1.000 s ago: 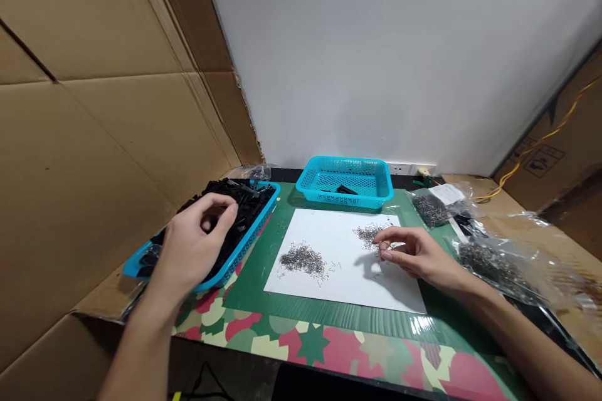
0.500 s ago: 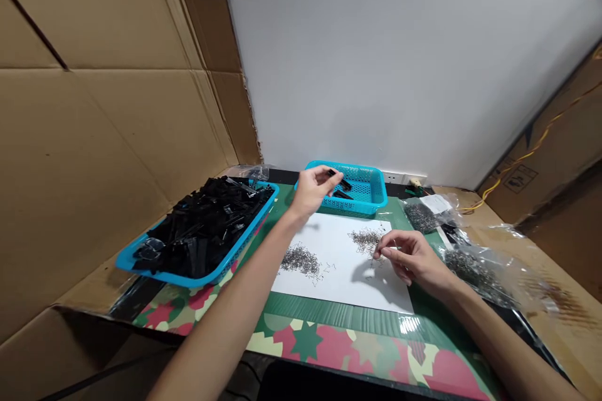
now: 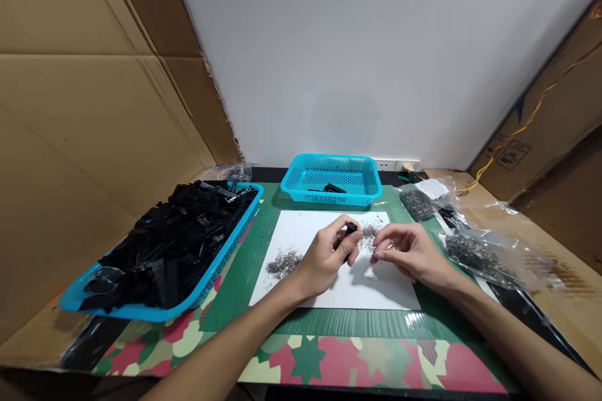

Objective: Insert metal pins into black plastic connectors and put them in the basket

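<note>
My left hand (image 3: 329, 254) is closed around a small black plastic piece (image 3: 350, 229), held over the white sheet (image 3: 320, 225). Close by on the right, my right hand (image 3: 407, 250) has its thumb and fingertips pinched together; whatever lies between them is too small to make out. Behind the fingers is a pile of small bent metal wires (image 3: 369, 233), partly covered by the hands. A second pile of such wires (image 3: 283, 262) lies on the sheet's left part, beside my left wrist.
A blue basket (image 3: 211, 288) heaped with black plastic parts (image 3: 179, 232) stands at left. At the back, another blue basket (image 3: 332, 199) contains a few black pieces (image 3: 333, 188). Clear bags of metal wires (image 3: 475, 254) lie at right. Cardboard (image 3: 94, 138) walls the left side.
My left hand has come down from the back basket to the sheet, beside my right hand, still gripping the black piece. My right hand stays pinched in about the same place. The view has shifted slightly.
</note>
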### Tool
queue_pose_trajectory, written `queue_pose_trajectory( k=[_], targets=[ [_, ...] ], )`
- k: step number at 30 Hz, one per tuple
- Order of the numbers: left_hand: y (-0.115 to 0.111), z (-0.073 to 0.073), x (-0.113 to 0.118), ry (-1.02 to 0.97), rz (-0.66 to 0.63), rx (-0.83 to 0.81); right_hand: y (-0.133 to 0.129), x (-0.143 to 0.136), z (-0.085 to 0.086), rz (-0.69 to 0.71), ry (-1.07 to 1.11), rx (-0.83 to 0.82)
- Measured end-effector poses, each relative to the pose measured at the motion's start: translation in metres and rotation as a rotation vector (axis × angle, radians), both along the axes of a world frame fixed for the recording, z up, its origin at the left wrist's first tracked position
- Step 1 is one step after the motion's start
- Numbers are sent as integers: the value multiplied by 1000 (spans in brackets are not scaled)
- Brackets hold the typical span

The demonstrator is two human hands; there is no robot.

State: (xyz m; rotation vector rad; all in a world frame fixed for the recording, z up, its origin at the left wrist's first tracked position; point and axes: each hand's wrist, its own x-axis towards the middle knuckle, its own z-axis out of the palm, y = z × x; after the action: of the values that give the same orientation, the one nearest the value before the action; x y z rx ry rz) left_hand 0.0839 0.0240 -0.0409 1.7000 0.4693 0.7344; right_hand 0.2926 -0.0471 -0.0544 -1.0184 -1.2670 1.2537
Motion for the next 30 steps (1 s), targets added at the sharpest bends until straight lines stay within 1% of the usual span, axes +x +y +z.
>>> queue_pose_trajectory(
  k=[5,8,11,13,18,20,24,27,30],
  targets=[
    [-10,4,2,109,-57,29,-1,0,-4,-25,5,-1],
    [-11,5,2,136,-69,51,-2,2,-6,-39,-31,-3],
    [-10,4,3,129,-77,32,-3,2,-3,-51,-79,37],
    [-9,2,3,96,-93,-16,-5,1,0,-71,-117,62],
    [-6,2,4,28,-95,-177,-7,2,3,-107,-181,59],
    [-5,2,5,18,-107,-240,-6,4,4,-122,-180,115],
    [-2,0,6,7,-143,-345,-4,10,4,-170,-189,286],
    [-2,1,6,10,-181,-361,-3,13,1,-121,-160,295],
    [-3,5,5,-2,-218,-346,-2,13,-4,-16,-39,223]
  ],
)
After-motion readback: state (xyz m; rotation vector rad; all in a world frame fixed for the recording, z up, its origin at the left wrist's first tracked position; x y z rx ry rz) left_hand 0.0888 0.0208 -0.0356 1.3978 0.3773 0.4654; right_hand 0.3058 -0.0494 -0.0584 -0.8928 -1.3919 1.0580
